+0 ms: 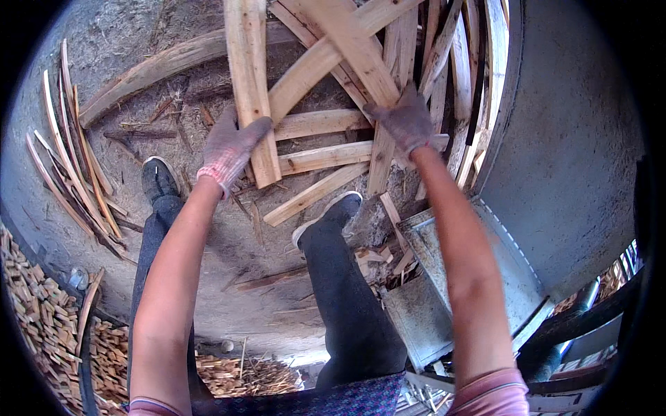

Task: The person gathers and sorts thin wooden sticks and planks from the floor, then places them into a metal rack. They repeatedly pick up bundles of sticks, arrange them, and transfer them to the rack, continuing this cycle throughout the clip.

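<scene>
My left hand (234, 147), in a pale knitted work glove, is closed round the left edge of an upright-lying wooden plank (251, 76) near its lower end. In a matching, dirtier glove, my right hand (408, 123) grips the lower end of a slanting wooden plank (350, 45); it looks slightly blurred. That plank lies across another diagonal board (305, 80). Between and below my hands, several short boards lie on the ground, among them a crosswise board (322, 125) and a loose slat (316, 194). The far ends of the gripped planks run to or past the top edge.
Long curved strips (76, 159) lean at the left. More long slats (458, 76) stand along the grey wall (555, 139) at the right. A metal box (479, 256) sits beside my right forearm. Cut wood pieces (41, 326) are piled at lower left. My shoes (336, 211) stand among scraps.
</scene>
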Available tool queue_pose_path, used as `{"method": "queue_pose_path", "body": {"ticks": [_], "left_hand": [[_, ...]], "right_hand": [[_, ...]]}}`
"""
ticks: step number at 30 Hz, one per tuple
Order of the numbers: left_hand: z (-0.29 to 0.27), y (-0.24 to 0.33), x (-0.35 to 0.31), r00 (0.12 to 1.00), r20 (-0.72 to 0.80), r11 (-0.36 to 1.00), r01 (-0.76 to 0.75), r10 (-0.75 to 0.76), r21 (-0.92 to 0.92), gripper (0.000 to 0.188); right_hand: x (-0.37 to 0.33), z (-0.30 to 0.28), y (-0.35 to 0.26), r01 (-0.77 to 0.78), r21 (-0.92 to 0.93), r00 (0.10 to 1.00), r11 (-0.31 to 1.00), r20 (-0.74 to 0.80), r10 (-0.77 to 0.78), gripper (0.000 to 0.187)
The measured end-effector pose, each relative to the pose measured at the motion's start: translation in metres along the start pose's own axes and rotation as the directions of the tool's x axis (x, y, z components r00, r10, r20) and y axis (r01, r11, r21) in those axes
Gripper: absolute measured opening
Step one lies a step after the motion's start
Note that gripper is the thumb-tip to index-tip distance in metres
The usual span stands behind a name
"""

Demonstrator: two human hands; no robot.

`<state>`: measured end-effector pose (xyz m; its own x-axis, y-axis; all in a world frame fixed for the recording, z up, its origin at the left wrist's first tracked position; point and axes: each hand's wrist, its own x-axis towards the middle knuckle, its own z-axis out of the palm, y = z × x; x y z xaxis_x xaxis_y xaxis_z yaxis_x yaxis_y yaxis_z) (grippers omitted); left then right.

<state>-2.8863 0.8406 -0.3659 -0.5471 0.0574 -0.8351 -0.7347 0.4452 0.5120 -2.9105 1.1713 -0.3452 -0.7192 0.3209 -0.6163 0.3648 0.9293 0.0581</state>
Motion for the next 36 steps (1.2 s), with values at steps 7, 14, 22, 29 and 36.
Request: {"method": "queue_pose_path", "body": {"ticks": [7,14,22,29,36], "left_hand": [[0.030,0.012,0.005,0.994,0.069,0.994,-0.091,0.087,0.067,0.075],[0.044,0.014,0.006,0.989,0.145,0.986,0.021,0.004,-0.168,0.075],[0.008,-0.006,-0.002,0.963,0.268,0.900,0.097,0.023,-0.424,0.070],[-0.092,-0.017,-0.039,0.991,0.118,0.913,-0.013,0.067,-0.408,0.069],[-0.170,-0.073,0.001,0.980,-0.129,0.971,0.175,-0.155,0.163,0.063]], "right_hand": [[0.016,-0.012,0.012,0.146,0.109,0.989,0.983,-0.047,-0.142,0.098],[0.017,-0.008,0.000,-0.077,0.687,0.934,0.723,0.304,-0.189,0.083],[-0.026,0.034,-0.082,-0.160,0.876,0.930,0.456,0.289,-0.229,0.063],[-0.058,0.036,-0.212,0.085,0.842,0.919,0.532,0.140,-0.369,0.076],[-0.088,0.056,-0.174,0.285,0.592,0.943,0.754,-0.033,-0.330,0.089]]}}
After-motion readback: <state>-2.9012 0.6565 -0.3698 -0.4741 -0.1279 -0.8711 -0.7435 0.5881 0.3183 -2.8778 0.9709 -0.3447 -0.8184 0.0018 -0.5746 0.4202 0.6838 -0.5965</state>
